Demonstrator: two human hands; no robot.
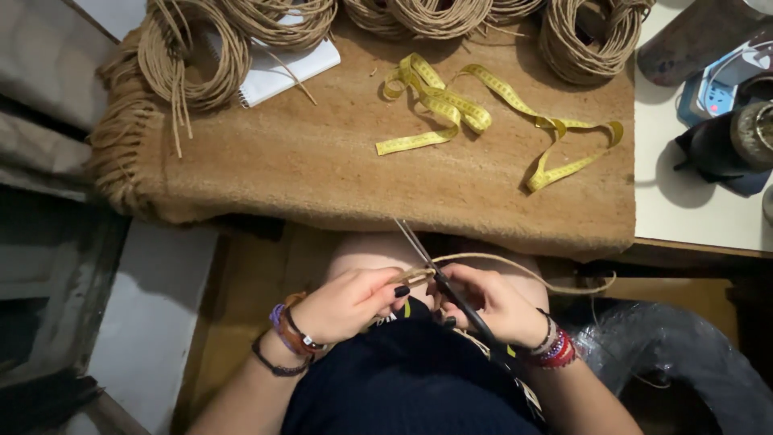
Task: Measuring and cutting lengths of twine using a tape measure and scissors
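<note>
My left hand [348, 304] pinches a strand of tan jute cord [515, 264] over my lap, just below the table edge. My right hand [493, 304] holds black-handled scissors [435, 270], blades slightly apart and pointing up-left across the cord next to my left fingers. The cord loops out to the right past my right wrist. Both wrists wear bracelets.
A brown woven mat [322, 161] covers the table. On it lie a yellow measuring tape [475, 113], several coils of jute cord [193, 48] along the far edge and a white notebook [282, 68]. Dark objects [725, 141] stand at the right. A plastic bag [676, 354] sits by my right knee.
</note>
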